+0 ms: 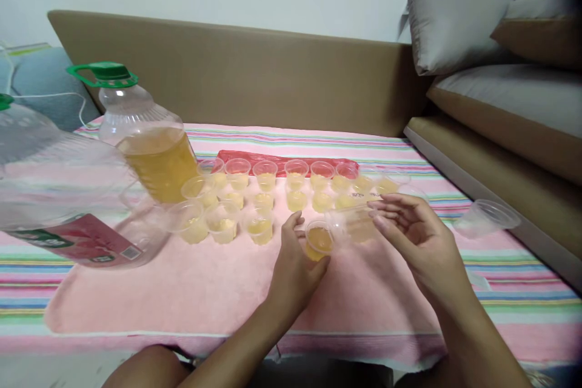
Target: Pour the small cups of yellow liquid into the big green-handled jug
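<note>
My left hand [297, 264] is curled around a small clear plastic cup [319, 241] with yellow liquid in it, standing on the pink mat [182, 291]. My right hand [421, 236] grips a larger clear cup [350, 221], which lies tilted on its side with its mouth toward the small cup. Dark printed marks show on its wall; motion blurs its outline. Behind both hands, several small cups [259, 224] with yellow liquid stand in rows. Some cups on the right are partly hidden behind the tilted cup and my right fingers.
A big jug [154, 157] of yellow liquid with a green cap stands at left. Nearer is another large clear bottle [82, 212] with a red label. A red plastic bag [286, 162] lies behind the cups. One clear cup [488, 218] lies tipped at right, beside stacked cushions [509, 97].
</note>
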### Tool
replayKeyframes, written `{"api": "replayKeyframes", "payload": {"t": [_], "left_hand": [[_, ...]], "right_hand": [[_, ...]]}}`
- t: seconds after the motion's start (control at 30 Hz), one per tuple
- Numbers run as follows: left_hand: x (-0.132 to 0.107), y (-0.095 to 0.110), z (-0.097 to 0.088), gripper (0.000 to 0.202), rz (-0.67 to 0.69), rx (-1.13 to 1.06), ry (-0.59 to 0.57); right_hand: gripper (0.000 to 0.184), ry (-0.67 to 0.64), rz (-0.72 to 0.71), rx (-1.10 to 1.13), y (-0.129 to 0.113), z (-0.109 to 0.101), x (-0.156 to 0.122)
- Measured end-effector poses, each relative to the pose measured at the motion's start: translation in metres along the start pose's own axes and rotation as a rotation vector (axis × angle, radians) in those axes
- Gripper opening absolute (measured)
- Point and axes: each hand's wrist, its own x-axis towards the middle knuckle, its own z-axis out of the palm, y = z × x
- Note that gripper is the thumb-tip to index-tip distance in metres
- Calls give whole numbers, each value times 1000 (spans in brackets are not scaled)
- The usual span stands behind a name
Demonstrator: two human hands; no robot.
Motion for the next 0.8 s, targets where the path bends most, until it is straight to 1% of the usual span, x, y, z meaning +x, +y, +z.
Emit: {"api": "replayKeyframes", "payload": {"t": [0.33, 0.43, 0.57, 0.73, 0.8], "left_hand": [[0, 0, 0, 85, -7, -3, -7], [0, 0, 0, 85, -1, 1, -8], [0, -1, 1, 85, 11, 7, -6], [0, -7, 2, 85, 40, 25, 5], [-2, -8, 3, 88, 57, 38, 15]], "right_hand": [[35, 11, -21, 27, -1, 0, -1], [35, 34, -26, 43, -1, 1, 0], [36, 21, -4, 14, 1, 1, 0], [36, 21, 31, 37, 2, 0, -1], [35, 54, 52, 77, 1, 1, -2]]}}
